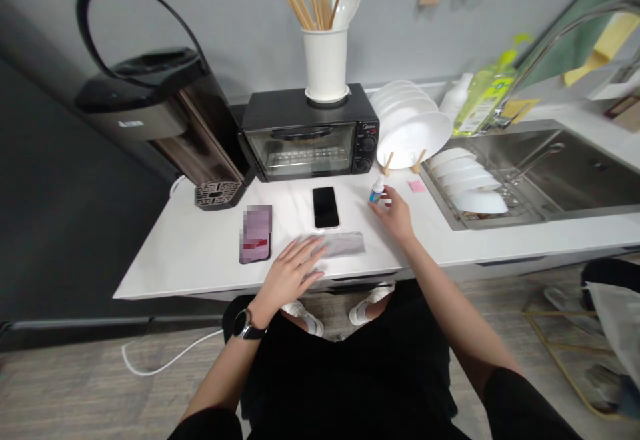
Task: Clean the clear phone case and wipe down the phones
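My right hand [397,215] has its fingers closed around a small white and blue bottle [377,191], which is upright at the counter, in front of the plate rack. My left hand [291,271] lies spread near the counter's front edge, its fingertips over the left end of a flat grey cloth-like piece [344,245]. Whether it presses on that piece I cannot tell. Just behind the grey piece is a phone [326,207] with a dark screen. Another phone [257,233], its screen blurred out, lies to the left of my left hand.
Along the wall stand a drinks dispenser [175,120], a toaster oven [305,140] with a chopstick holder [326,63] on top, and racked white plates [414,137]. A pink note [417,186] lies right of the bottle. The sink [590,180] is farther right.
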The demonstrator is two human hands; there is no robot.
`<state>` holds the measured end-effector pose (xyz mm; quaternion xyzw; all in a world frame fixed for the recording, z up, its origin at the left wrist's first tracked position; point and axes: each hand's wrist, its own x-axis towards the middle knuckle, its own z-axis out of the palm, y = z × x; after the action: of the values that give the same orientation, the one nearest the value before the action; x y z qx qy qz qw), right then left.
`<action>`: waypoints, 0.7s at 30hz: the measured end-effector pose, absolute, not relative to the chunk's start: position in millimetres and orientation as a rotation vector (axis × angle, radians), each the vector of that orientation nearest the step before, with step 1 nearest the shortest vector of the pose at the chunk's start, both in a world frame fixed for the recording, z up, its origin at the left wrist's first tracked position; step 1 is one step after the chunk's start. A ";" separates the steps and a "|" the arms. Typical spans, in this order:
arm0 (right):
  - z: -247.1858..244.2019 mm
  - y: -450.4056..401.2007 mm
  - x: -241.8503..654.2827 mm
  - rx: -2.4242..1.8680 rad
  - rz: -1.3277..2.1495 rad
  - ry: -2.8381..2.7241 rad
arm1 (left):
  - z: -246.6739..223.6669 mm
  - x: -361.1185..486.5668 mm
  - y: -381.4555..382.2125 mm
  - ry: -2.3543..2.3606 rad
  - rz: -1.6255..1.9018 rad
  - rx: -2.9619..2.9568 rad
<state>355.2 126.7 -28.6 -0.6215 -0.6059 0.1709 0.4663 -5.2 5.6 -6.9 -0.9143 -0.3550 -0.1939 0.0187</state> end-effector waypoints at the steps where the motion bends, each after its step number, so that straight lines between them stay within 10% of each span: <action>1: -31.0 133.1 351.1 -1.527 0.414 -1.509 | -6.1 -15.9 3.5 -1.151 -0.679 -2.782; 21: -38.4 138.1 331.9 -1.352 0.600 -1.426 | -12.3 -118.8 5.4 -1.974 -0.823 -2.288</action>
<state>331.9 138.1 -38.4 -0.5634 -0.5939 0.2501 0.5170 -118.8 5.4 -12.3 -0.7305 -0.6303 -0.2627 0.0050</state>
